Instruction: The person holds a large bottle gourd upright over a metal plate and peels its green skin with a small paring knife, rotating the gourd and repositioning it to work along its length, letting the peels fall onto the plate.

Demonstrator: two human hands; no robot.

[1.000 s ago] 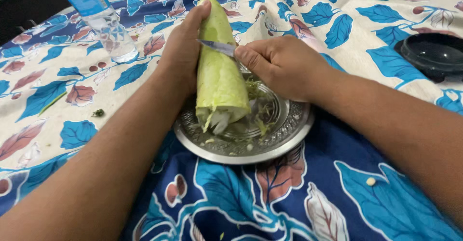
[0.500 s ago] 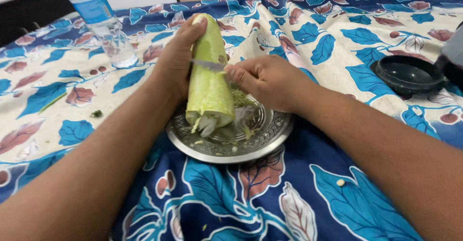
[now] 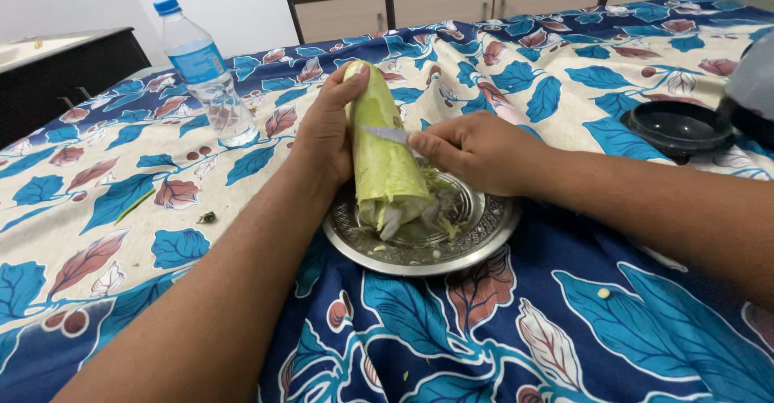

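Left hand: my left hand point(image 3: 326, 133) has its grip clenched around the gourd point(image 3: 385, 157), thumb over the top end, so the gourd stands tilted and does not roll.
Gourd: its low end rests in the plate point(image 3: 484, 238), its top end leans away from me; this way the peels fall into the plate and not on the cloth point(image 3: 564, 322).
Right hand: my right hand point(image 3: 476, 151) grips the knife point(image 3: 387, 135) closed, the blade lies flat across the pale green skin, near the upper half.
Bottle: the bottle point(image 3: 205, 72) stands apart on the left, out of the way.
Bowl: the black bowl point(image 3: 679, 126) sits far right.
Change: compared with half a second ago, the grip of both hands is the same, and the blade sits at almost the same height on the gourd.
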